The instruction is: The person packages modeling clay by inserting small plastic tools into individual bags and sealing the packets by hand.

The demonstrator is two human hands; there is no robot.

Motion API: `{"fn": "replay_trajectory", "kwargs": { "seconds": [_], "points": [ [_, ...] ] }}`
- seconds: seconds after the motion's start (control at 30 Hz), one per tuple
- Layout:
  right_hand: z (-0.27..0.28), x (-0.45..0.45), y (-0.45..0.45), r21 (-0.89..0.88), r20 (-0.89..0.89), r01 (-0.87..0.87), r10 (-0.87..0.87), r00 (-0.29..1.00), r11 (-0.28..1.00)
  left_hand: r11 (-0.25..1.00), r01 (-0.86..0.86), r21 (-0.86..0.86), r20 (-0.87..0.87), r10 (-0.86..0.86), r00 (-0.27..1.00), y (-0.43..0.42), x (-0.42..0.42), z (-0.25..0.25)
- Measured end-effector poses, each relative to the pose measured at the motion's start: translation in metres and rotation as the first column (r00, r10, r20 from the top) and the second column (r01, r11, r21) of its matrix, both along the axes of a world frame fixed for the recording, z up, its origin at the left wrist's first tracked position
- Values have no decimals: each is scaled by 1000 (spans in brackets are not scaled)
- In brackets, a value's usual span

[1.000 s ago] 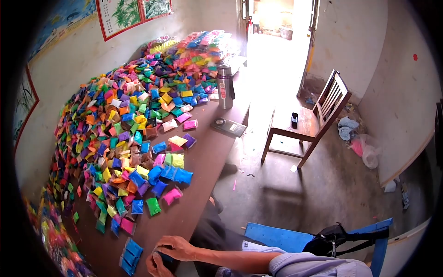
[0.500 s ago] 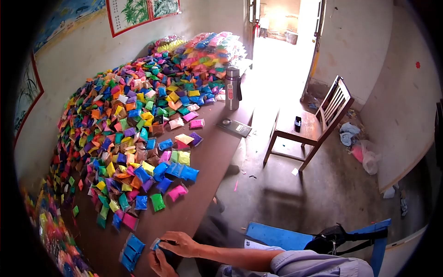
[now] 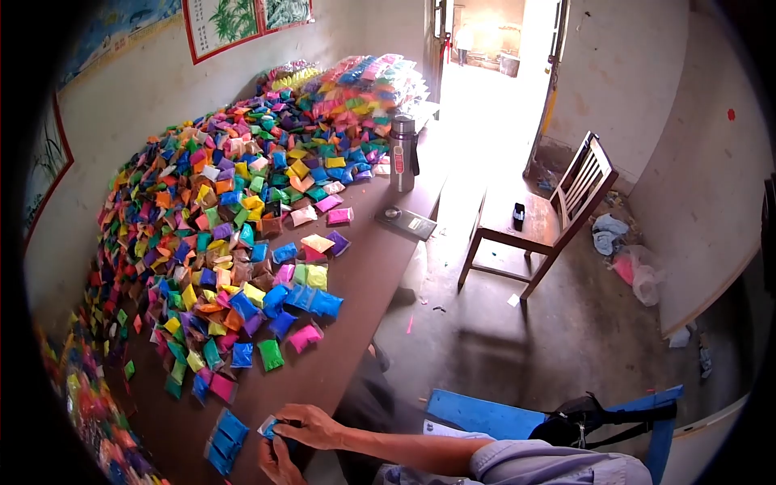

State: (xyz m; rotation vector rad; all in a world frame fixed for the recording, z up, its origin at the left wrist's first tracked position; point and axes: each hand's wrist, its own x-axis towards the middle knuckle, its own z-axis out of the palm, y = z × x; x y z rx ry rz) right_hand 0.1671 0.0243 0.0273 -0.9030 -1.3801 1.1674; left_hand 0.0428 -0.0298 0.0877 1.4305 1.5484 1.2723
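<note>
My right hand [image 3: 311, 427] pinches a small blue packet [image 3: 269, 428] with a clear edge, at the bottom of the view beside the dark table. My left hand [image 3: 279, 463] is just below, its fingers closed on the lower side of the same packet. To the left of my hands, a strip of joined blue packets [image 3: 225, 442] lies flat on the brown table [image 3: 356, 275]. Beyond it a large heap of small coloured packets [image 3: 234, 190] covers the back and left of the table; a pink packet [image 3: 305, 337] and a green one [image 3: 271, 355] lie at its near edge.
A steel thermos [image 3: 402, 153] and a dark flat case [image 3: 406, 222] stand near the table's right edge. On the floor is a wooden chair [image 3: 521, 234] with a small black item. A blue bench [image 3: 485, 414] holds a black bag [image 3: 582, 416].
The blue packet has come into clearer view between my hands since a second ago, and has tilted slightly. The strip on the table stays put while the view shifts a little.
</note>
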Motion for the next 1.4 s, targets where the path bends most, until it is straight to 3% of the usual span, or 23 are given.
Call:
{"fn": "replay_trajectory", "kwargs": {
  "seconds": [0.03, 0.1, 0.23, 0.3, 0.33, 0.43, 0.63, 0.73, 0.8, 0.83, 0.87, 0.97, 1.13, 1.27, 1.4],
  "points": [
    [2, 0, -2, 2, -1, 0, 0, 1000, 1000, 1000, 0, 2, -1, 0, 1000, 0, -6, -7],
    [7, 2, -3, 9, 15, -19, 19, 1000, 1000, 999, -31, -12, -189, 28, 982, 4, -20, -28],
    [7, 4, 0, 5, 59, -50, 50, 997, 999, 999, -49, 20, -200, 52, 978, 4, -20, -29],
    [-2, 0, 3, -2, -22, -43, 43, 999, 999, 999, -41, 20, -44, 42, 998, 1, -3, -8],
    [-5, -2, 2, -1, -22, -43, 43, 999, 999, 999, -41, 21, -44, 42, 998, 1, -5, -10],
    [-5, -4, 3, -99, -134, -13, 0, 991, 995, 992, -8, -123, -74, -2, 997, 2, -15, -15],
    [17, 7, -1, -157, 100, -42, 59, 993, 987, 1000, -10, -12, -236, 7, 972, 1, -22, -25],
    [0, 2, 5, -101, 31, -35, 39, 999, 994, 996, -35, -81, -207, 18, 978, 4, -15, -15],
    [-9, -6, 3, -94, -148, -23, 9, 989, 995, 989, 36, -143, -156, -58, 986, 3, -17, -12],
    [6, 2, 0, -120, -158, -32, 13, 987, 992, 992, 98, -74, 269, -75, 960, 8, -11, -25],
    [-1, -1, 3, -87, -123, 7, -18, 992, 996, 997, 60, -39, 96, -56, 994, 7, -16, -29],
    [4, 1, 1, -148, -61, -5, -4, 998, 989, 996, 11, -87, -35, -14, 999, 13, -20, -33],
    [19, 5, -1, -190, 31, 1, 5, 1000, 982, 997, -22, -77, 5, 22, 1000, 9, -15, -27],
    [2, 3, 2, -198, -27, -59, 55, 998, 978, 998, 27, -57, 142, -19, 990, 7, -16, -25],
    [7, 4, 0, -160, -52, -61, 53, 997, 985, 998, -27, -51, 127, 33, 991, 9, -15, -29]
  ]
}}
